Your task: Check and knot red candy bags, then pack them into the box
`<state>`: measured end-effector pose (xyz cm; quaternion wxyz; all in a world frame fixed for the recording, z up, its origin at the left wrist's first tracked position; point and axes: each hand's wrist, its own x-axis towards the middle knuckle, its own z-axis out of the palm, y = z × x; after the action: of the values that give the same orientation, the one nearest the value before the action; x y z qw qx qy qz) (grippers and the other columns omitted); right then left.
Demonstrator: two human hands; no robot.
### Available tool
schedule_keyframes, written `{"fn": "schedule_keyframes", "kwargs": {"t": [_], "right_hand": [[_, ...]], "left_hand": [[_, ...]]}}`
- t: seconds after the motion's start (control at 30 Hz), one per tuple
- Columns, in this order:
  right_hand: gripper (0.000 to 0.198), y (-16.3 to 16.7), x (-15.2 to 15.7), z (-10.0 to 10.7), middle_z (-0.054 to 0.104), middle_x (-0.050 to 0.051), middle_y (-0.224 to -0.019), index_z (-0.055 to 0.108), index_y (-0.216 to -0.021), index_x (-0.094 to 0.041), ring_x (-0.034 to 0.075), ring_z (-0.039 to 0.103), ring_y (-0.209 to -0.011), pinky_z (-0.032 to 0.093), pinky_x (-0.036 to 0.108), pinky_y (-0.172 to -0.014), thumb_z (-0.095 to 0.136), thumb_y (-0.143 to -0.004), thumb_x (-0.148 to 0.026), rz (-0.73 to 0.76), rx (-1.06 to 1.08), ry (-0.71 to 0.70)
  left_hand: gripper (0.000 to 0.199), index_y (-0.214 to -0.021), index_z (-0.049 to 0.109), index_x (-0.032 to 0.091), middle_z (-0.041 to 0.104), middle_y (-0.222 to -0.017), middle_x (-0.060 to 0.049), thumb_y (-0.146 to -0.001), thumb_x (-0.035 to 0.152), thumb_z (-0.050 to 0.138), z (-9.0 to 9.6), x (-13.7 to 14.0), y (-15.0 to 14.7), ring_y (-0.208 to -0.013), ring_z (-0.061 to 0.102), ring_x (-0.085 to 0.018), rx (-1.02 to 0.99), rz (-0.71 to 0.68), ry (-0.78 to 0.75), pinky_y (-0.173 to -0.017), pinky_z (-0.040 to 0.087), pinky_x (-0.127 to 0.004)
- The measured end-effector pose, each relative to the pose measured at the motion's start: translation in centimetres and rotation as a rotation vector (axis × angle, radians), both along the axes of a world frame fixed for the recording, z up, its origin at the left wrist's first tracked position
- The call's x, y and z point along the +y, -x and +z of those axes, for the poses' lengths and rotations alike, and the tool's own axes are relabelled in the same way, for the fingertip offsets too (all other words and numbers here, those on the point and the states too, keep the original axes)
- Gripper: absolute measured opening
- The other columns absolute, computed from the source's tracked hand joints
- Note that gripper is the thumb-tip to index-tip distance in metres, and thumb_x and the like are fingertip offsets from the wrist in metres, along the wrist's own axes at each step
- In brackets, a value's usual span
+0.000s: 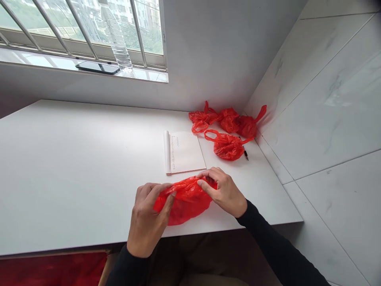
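Observation:
A red plastic bag [187, 204] is stretched between my hands at the front edge of the white table [89, 171]. My left hand [150, 214] pinches its left end between thumb and fingers. At the right end, my right hand [223, 190] grips the gathered upper edge. What the bag contains, if anything, cannot be made out. Just beyond it lies an open notepad [187, 153] with small writing down its left side. Another red bag [229, 147], bunched up with a loop handle, sits right of the pad, partly over a black pen [245, 154].
Several bunched red bags [228, 119] rest in the back corner against the tiled wall [336, 103]. On the barred window's sill stand a clear water bottle [119, 47] and a dark phone [97, 67]. Something red [53, 270] shows below the table at front left.

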<state>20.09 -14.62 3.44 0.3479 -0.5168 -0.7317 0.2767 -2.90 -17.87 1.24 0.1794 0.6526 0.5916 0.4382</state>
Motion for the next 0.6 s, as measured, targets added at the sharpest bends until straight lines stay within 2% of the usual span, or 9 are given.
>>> {"fn": "schedule_keyframes", "kwargs": {"t": [0.07,0.2,0.33,0.4,0.5,0.6], "right_hand": [[0.014,-0.8,0.0,-0.2,0.067,0.002,-0.090,0.068,-0.096,-0.023,0.020,0.060,-0.085,0.049,0.034,-0.081,0.059,-0.099,-0.033,-0.056,0.082,0.043],[0.020,-2.4,-0.7,-0.5,0.064,0.002,-0.092,0.061,-0.100,-0.022,0.018,0.060,-0.085,0.050,0.031,-0.079,0.056,-0.101,-0.041,-0.212,0.258,0.122],[0.023,-1.9,-1.7,0.1,0.059,0.000,-0.096,0.055,-0.100,-0.023,0.016,0.057,-0.087,0.050,0.030,-0.082,0.064,-0.097,-0.043,-0.150,0.249,0.164],[0.023,-1.5,-1.8,0.6,0.058,-0.001,-0.090,0.056,-0.097,-0.023,0.015,0.056,-0.082,0.048,0.029,-0.079,0.065,-0.096,-0.044,-0.089,0.241,0.179],[0.023,-1.9,-1.4,0.8,0.058,-0.001,-0.085,0.058,-0.095,-0.021,0.015,0.056,-0.077,0.048,0.029,-0.074,0.061,-0.099,-0.044,-0.157,0.296,0.115],[0.020,-2.7,-1.5,0.5,0.059,0.000,-0.090,0.057,-0.101,-0.022,0.015,0.057,-0.080,0.050,0.030,-0.074,0.058,-0.101,-0.041,-0.317,0.328,0.019]], "left_hand": [[0.017,-0.094,0.074,0.031,0.070,-0.094,-0.001,-0.091,0.045,0.066,0.0,0.0,1.1,-0.097,0.063,-0.024,-0.061,0.062,0.030,-0.083,0.053,-0.038],[0.023,-0.101,0.068,0.029,0.073,-0.100,0.000,-0.093,0.050,0.062,1.0,-0.7,2.4,-0.093,0.069,-0.021,-0.208,0.199,0.132,-0.081,0.055,-0.035],[0.044,-0.122,0.062,0.035,0.068,-0.114,0.001,-0.084,0.054,0.072,2.8,-1.3,0.9,-0.106,0.067,-0.022,-0.170,0.155,0.182,-0.082,0.054,-0.032],[0.042,-0.119,0.066,0.035,0.069,-0.108,0.001,-0.082,0.055,0.074,3.5,-1.3,0.3,-0.099,0.067,-0.021,-0.139,0.096,0.205,-0.080,0.053,-0.031],[0.027,-0.095,0.072,0.030,0.072,-0.094,0.002,-0.084,0.054,0.072,4.0,-1.1,0.5,-0.086,0.067,-0.018,-0.226,0.147,0.207,-0.080,0.051,-0.030],[0.029,-0.096,0.071,0.028,0.073,-0.098,0.002,-0.083,0.053,0.074,4.7,-1.4,1.4,-0.090,0.066,-0.018,-0.398,0.263,0.188,-0.081,0.052,-0.027]]}}
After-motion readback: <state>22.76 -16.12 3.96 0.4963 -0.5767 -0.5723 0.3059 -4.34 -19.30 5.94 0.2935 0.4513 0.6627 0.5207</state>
